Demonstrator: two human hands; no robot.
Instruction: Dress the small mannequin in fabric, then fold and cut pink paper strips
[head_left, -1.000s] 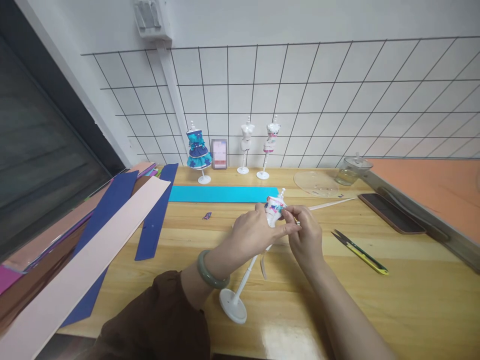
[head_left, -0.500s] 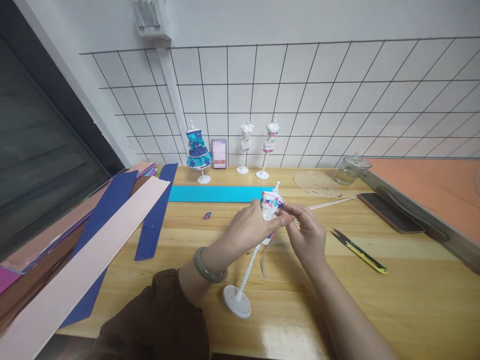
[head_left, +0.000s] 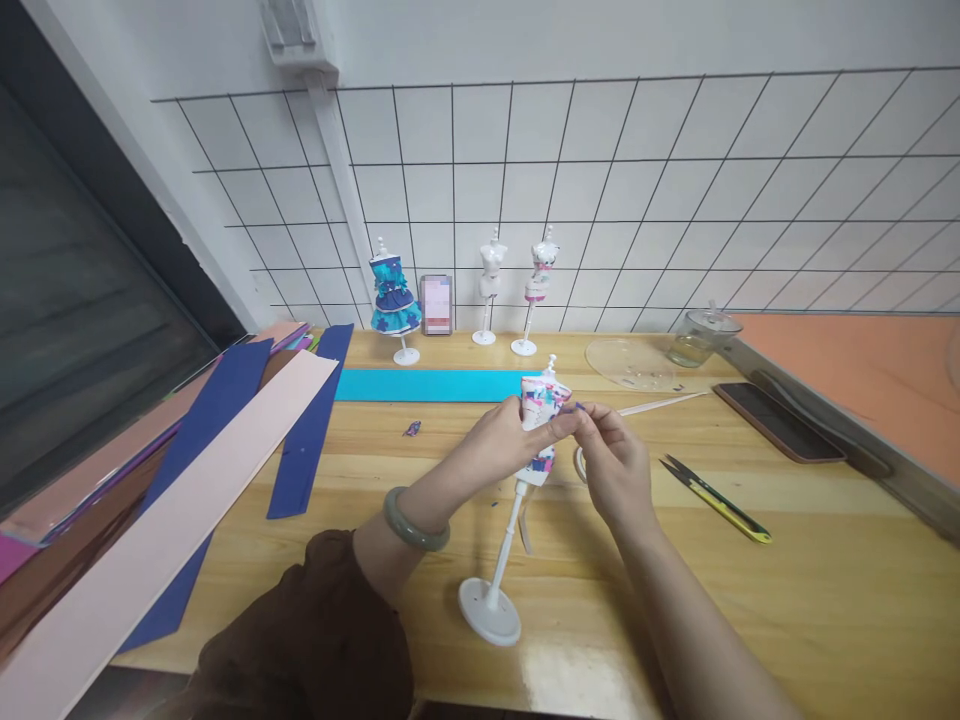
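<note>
A small white dress form (head_left: pixel 538 468) stands tilted over the table, patches of pink, blue and turquoise stuck on its torso. My left hand (head_left: pixel 499 440) is wrapped round the torso from the left, its thumb stretched across the front. To the right of the bust, my right hand (head_left: pixel 619 468) has thumb and fingertips pinched on a tiny dark blue scrap (head_left: pixel 579 407), close to the left thumb. Whether the scrap still touches the form is hard to see. The round base (head_left: pixel 489 610) of the form leans toward the table's front. A narrow pale strip (head_left: pixel 525 530) hangs behind the stand.
Behind stand a form in a blue dress (head_left: pixel 395 298), a lit phone (head_left: pixel 436 305) and two white forms (head_left: pixel 492 268). A turquoise strip (head_left: pixel 427 386) lies across the table. Pink strips (head_left: pixel 202 490) and blue strips lie left. Yellow-handled snips (head_left: pixel 716 498) and a dark phone (head_left: pixel 780 422) lie right.
The dress form has turned and its base has shifted slightly right. My right fingers have moved a little away from the torso, and the dark blue scrap now shows between them.
</note>
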